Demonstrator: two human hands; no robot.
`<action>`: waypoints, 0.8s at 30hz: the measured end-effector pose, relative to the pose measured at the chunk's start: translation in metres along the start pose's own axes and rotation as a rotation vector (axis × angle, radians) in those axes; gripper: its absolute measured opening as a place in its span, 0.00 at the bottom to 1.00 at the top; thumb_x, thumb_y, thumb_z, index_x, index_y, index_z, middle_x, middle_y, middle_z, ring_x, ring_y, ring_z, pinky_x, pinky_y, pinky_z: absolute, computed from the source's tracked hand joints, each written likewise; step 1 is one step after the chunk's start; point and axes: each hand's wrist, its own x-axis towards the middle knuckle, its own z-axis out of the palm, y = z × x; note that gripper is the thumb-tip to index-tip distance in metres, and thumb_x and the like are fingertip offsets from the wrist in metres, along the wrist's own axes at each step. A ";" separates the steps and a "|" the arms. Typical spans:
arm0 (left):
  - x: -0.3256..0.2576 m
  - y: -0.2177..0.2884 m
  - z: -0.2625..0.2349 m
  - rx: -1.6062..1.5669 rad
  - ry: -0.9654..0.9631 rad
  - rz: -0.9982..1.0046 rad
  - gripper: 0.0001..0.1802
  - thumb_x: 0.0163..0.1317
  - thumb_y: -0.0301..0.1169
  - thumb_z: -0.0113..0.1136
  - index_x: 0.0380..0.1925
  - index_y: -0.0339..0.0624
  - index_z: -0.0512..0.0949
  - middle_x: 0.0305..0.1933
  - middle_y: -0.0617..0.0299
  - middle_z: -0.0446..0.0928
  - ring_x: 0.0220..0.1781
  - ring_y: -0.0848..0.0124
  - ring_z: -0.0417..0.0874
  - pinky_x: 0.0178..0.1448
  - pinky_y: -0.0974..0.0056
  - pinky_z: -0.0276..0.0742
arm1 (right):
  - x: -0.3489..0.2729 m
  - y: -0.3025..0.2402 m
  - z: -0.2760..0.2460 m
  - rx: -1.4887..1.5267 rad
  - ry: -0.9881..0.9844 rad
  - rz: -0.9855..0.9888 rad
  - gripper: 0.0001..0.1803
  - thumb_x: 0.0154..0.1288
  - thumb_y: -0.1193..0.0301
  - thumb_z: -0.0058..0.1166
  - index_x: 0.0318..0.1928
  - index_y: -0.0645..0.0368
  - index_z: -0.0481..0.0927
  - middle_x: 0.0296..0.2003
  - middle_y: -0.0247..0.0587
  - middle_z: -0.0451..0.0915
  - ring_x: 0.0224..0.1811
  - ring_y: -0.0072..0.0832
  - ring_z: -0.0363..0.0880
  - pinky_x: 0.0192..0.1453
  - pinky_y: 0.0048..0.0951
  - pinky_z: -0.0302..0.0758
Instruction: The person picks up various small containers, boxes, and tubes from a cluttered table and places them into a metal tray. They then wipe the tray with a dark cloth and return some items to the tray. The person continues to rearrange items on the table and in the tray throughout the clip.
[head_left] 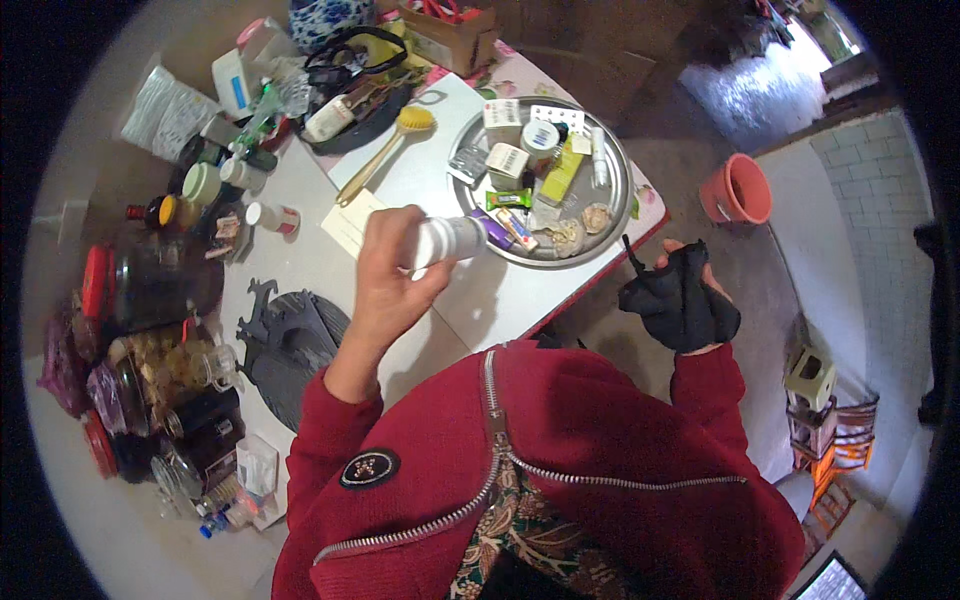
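Note:
My left hand (385, 275) is closed around a white plastic bottle (460, 240), holding it tilted on its side above the white table, just left of a round metal tray (622, 215). In the tray lie small boxes (507, 160), a white-lidded jar (541, 137), a yellow-green box (562, 177), a blister pack (557, 117), a white tube (599, 158), a green packet (509, 198) and pale crumpled lumps (566, 237). Off the table's right edge, my right hand (710, 280) grips a bunched black cloth (672, 303) with a thin cord end; the cloth covers most of its fingers.
A yellow-bristled brush (385, 155) and a pale paper sheet (350, 222) lie left of the tray. Jars and bottles (190, 210) crowd the left side, beside a dark slatted trivet-like piece (290, 350). An orange bucket (736, 190) stands on the floor at right.

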 end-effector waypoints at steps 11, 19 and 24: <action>0.074 0.012 0.141 0.109 -0.193 0.352 0.34 0.42 0.31 0.67 0.53 0.40 0.68 0.45 0.51 0.73 0.46 0.51 0.71 0.49 0.53 0.69 | -0.047 0.032 -0.042 0.087 0.284 -0.070 0.27 0.70 0.60 0.41 0.61 0.68 0.63 0.52 0.54 0.73 0.53 0.44 0.74 0.59 0.42 0.72; 0.096 0.007 0.179 0.237 -0.266 0.334 0.32 0.41 0.33 0.69 0.49 0.42 0.71 0.40 0.53 0.72 0.43 0.53 0.71 0.46 0.53 0.68 | -0.066 0.026 -0.042 0.017 0.368 -0.130 0.26 0.70 0.59 0.41 0.58 0.67 0.66 0.50 0.52 0.75 0.51 0.41 0.76 0.57 0.39 0.74; 0.083 0.019 0.132 0.178 -0.201 0.320 0.29 0.43 0.32 0.70 0.48 0.37 0.74 0.41 0.52 0.74 0.41 0.56 0.76 0.45 0.60 0.74 | -0.061 0.009 -0.037 -0.264 0.522 -0.127 0.24 0.70 0.60 0.42 0.58 0.65 0.67 0.47 0.50 0.77 0.48 0.37 0.78 0.53 0.36 0.76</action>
